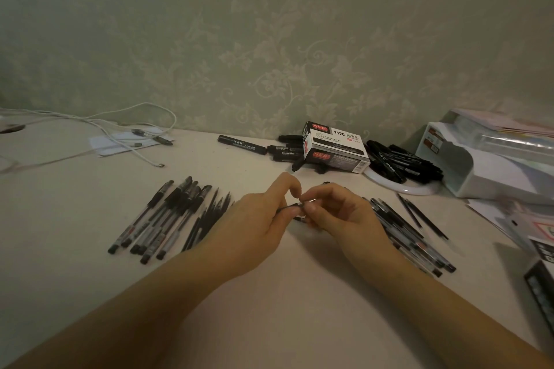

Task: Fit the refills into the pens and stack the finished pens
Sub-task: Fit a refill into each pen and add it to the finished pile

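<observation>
A slim dark pen part, either a refill or a pen body, which cannot be told, is held just above the middle of the pale tabletop between both hands. The left hand is curled around its left portion, with the thumb and forefinger pinched near its end. The right hand is closed on the right end, where the part is pinched between thumb and fingertips. The two hands are touching at the fingertips. To the left, a pile of capped pens is laid on the tabletop, and a bundle of thin black refills is placed just beside it, next to the left wrist. To the right, a second group of pens is spread out beside and partly behind the right hand, with a few loose refills lying near it. Farther back, a marker box printed "1120" is seen against the wall, flanked by black markers. White cables are trailed across the far left of the tabletop, and a white tray is positioned at the far right.
</observation>
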{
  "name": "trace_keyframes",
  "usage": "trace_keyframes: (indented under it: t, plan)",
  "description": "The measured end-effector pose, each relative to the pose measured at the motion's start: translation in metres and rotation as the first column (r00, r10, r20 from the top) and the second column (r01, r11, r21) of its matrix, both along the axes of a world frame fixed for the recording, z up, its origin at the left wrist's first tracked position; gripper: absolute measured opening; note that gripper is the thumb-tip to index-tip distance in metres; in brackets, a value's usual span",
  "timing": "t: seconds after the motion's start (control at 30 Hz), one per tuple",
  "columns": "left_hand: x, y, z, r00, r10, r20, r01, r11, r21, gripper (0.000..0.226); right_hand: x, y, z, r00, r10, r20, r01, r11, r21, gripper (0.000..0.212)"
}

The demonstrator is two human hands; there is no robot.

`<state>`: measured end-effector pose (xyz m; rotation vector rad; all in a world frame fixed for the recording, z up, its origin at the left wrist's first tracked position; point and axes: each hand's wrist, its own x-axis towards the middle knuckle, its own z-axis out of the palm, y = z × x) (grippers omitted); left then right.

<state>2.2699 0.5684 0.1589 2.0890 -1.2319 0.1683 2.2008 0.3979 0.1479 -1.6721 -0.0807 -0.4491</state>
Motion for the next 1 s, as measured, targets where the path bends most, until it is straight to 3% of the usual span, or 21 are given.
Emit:
trace_keyframes:
  t: [0.23, 0.33, 0.47, 0.53, 0.6, 0.87, 0.93, 1.0]
  plan:
    - [0.002, 0.001, 0.000, 0.998, 0.028, -0.063, -0.026, 0.999, 0.037, 0.009, -0.001, -0.005, 0.003, 0.995, -0.100, -0.002, 0.100, 0.994, -0.032, 0.013]
    - [0.003, 0.001, 0.001, 0.997, 0.057, -0.050, -0.054, 0.997, 0.061, 0.015, -0.002, -0.009, 0.004, 0.977, -0.213, 0.005, 0.208, 0.951, -0.229, 0.016]
    - [0.002, 0.000, 0.001, 0.996, 0.080, -0.049, -0.075, 0.992, 0.104, 0.018, -0.007, -0.006, 0.003, 0.983, -0.124, 0.134, 0.183, 0.670, -0.719, 0.018]
    - [0.002, 0.000, 0.002, 0.994, 0.093, -0.049, -0.087, 0.990, 0.115, 0.019, -0.006, -0.004, 0.000, 0.990, -0.062, 0.127, 0.139, 0.572, -0.809, 0.019]
    - [0.001, 0.000, 0.003, 0.994, 0.102, -0.043, -0.097, 0.988, 0.120, 0.020, -0.006, -0.003, -0.001, 0.994, -0.057, 0.097, 0.113, 0.532, -0.839, 0.018]
    - [0.003, -0.002, 0.004, 0.990, 0.127, -0.054, -0.124, 0.991, 0.042, 0.024, -0.005, -0.002, -0.001, 0.987, -0.108, 0.119, 0.159, 0.533, -0.831, 0.024]
    - [0.005, -0.002, 0.003, 0.987, 0.134, -0.088, -0.139, 0.989, -0.057, 0.024, -0.003, -0.001, 0.001, 0.966, -0.207, 0.153, 0.250, 0.620, -0.744, 0.020]
    - [0.005, -0.001, 0.003, 0.984, 0.091, -0.152, -0.117, 0.979, -0.168, 0.027, -0.003, 0.001, 0.005, 0.959, -0.279, 0.047, 0.260, 0.804, -0.535, 0.014]
